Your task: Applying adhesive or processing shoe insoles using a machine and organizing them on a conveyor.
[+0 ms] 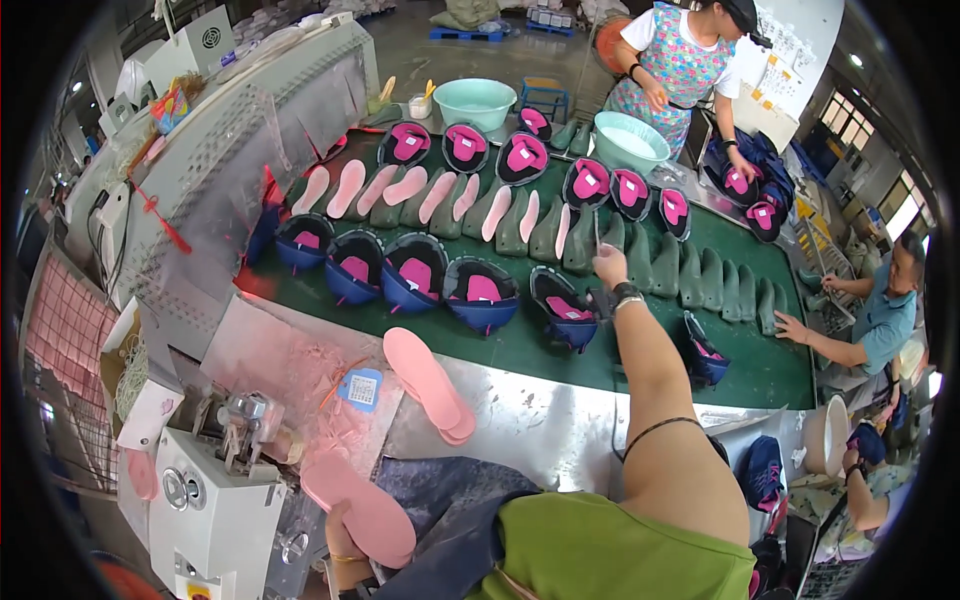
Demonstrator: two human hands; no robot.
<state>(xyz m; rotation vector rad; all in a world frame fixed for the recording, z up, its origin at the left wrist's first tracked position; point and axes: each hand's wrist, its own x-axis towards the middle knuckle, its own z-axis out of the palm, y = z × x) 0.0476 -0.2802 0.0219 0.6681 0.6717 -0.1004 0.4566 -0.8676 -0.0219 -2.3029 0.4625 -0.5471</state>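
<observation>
A green shirt (610,550) is seen closest, and beside it a large pink insole (360,510) is held low at the left by the left hand (346,540). Its fingers are mostly hidden under the insole but appear closed on its edge; whether more than one piece is gripped cannot be told. The right hand (610,266) is stretched over the green table (540,370) to the row of green shoe forms (665,265). Its fingers look curled, but whether anything is held cannot be told.

Roughly the left half of that row is topped or leaned on by pink insoles (347,188), while the forms toward the right are left bare, so the laying-out is judged about half done. Spare insoles (430,385) are stacked on the metal ledge (500,400). Blue shoe uppers (412,280) are set along the front, with bright pink linings inside.

A pale substance is contained in the right-hand basin (620,158); the contents of the left-hand basin (475,119) cannot be made out. Tangled strands are held in a cardboard box (118,340) at the far left.
</observation>
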